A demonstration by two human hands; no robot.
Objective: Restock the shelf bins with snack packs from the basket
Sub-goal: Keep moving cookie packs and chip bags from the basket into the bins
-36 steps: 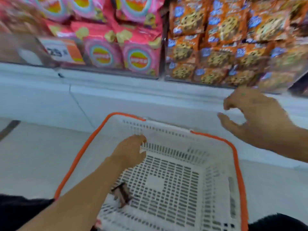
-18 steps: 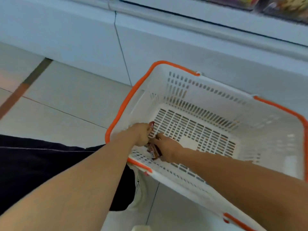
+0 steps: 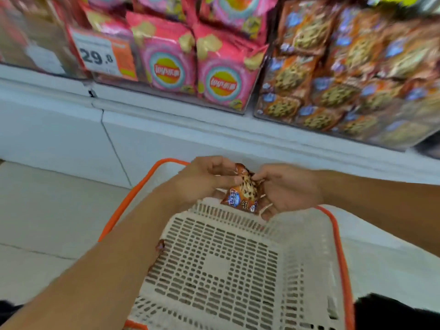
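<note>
A: What's far off?
B: Shelf (image 3: pixel 166 129) bins: pink chip bags (image 3: pixel 221 75) left, cookie packs (image 3: pixel 333 75) right

A: Nearer?
B: A basket (image 3: pixel 228 265). Above its far rim, left hand (image 3: pixel 202 182) and right hand (image 3: pixel 288 189) both pinch one pack (image 3: pixel 245 194)

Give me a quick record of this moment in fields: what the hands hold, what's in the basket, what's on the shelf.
left hand: left hand pinches the cookie pack from its left side
right hand: right hand pinches the same pack from its right side
pack position: held up above the far end of the basket
basket: white with orange rim; one more brown pack peeks out beside the left forearm
shelf, right bin: matching cookie packs
shelf, left bin: pink chip bags
price tag: price tag reads 29.8
</note>
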